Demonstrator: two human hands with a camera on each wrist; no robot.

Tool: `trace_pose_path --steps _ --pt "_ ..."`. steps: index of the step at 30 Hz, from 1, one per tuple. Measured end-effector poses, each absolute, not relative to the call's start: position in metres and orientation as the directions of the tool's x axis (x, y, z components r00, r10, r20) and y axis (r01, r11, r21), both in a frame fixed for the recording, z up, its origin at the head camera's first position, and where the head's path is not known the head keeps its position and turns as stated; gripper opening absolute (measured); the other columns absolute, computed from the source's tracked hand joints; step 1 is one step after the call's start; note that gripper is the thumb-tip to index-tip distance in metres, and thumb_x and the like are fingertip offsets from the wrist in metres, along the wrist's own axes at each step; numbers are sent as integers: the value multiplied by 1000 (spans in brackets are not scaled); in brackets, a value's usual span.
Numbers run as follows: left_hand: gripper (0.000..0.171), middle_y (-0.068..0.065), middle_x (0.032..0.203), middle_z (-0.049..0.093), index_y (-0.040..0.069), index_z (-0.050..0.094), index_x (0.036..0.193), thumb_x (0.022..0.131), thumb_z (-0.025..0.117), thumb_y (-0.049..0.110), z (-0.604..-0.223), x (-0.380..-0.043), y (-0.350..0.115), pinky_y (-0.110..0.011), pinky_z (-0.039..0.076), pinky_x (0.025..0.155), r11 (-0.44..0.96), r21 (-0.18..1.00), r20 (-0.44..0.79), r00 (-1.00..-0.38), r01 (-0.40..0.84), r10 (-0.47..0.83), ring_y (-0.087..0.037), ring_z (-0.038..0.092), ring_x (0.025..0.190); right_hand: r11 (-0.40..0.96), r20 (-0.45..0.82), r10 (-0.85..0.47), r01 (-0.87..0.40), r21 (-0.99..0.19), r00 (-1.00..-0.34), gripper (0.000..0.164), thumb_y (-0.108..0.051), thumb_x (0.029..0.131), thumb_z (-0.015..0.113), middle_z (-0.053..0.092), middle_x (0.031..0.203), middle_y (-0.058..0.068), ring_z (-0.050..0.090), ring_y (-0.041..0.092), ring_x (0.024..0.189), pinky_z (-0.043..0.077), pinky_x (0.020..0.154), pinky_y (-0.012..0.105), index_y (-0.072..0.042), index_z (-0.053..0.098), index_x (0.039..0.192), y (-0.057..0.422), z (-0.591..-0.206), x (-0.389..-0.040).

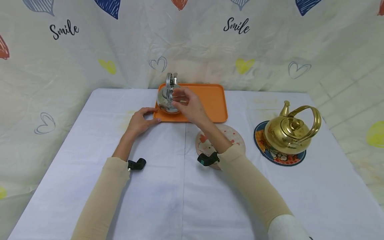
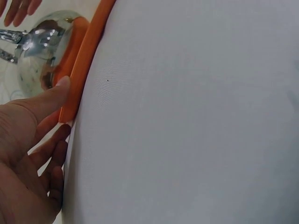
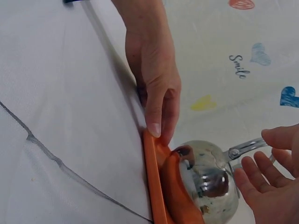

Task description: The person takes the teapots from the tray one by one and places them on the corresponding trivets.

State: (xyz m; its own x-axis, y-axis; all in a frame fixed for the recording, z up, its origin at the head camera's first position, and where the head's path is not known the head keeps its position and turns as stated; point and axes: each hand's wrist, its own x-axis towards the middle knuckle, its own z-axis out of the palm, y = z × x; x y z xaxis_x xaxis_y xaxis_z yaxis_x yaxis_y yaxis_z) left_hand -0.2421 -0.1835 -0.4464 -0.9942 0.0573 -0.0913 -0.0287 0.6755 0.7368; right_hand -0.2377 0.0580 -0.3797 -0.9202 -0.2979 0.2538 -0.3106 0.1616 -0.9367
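A silver kettle (image 1: 165, 100) with an upright metal handle stands on the left end of an orange tray (image 1: 213, 103). My left hand (image 1: 139, 122) pinches the tray's near left corner, thumb on the rim and fingers at the outer side, as the left wrist view shows. The right hand (image 1: 192, 106) is beside the kettle's right side, fingers loosely bent and spread. In the right wrist view, the thumb of this right hand (image 3: 275, 172) overlaps the kettle's handle (image 3: 247, 148), and the palm faces the shiny body; part of the handle is hidden behind the fingers.
A gold kettle (image 1: 288, 133) stands on a round patterned mat (image 1: 274, 156) at the right. Under my right forearm lies a pale round mat (image 1: 234, 133) with red prints. A printed cloth (image 1: 198, 43) hangs behind the white-covered table (image 1: 162, 200).
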Motion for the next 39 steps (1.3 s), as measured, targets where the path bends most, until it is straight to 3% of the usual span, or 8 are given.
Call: trace_pose_path --steps 21,30,39 --pt "57 -13 159 50 14 63 143 94 79 37 -445 -242 -184 -53 27 131 676 736 -95 -994 -31 58 -35 38 154 60 258 -297 -288 -956 -919 49 4 97 68 63 138 21 64 32 127 55 111 35 -1 53 144 44 -378 -248" --pt "56 -14 159 50 14 62 143 94 78 36 -447 -244 -183 -53 27 131 680 732 -85 -995 -22 60 -35 37 155 10 239 -291 -252 -968 -927 52 5 97 67 63 140 19 63 28 129 54 111 31 -3 51 146 41 -379 -255" --pt "57 -14 159 50 14 62 144 94 78 36 -445 -242 -184 -53 27 131 675 738 -87 -994 -21 64 -35 37 155 76 203 -285 -234 -969 -937 53 2 97 69 66 135 18 65 27 123 56 108 29 -3 53 147 38 -380 -262"
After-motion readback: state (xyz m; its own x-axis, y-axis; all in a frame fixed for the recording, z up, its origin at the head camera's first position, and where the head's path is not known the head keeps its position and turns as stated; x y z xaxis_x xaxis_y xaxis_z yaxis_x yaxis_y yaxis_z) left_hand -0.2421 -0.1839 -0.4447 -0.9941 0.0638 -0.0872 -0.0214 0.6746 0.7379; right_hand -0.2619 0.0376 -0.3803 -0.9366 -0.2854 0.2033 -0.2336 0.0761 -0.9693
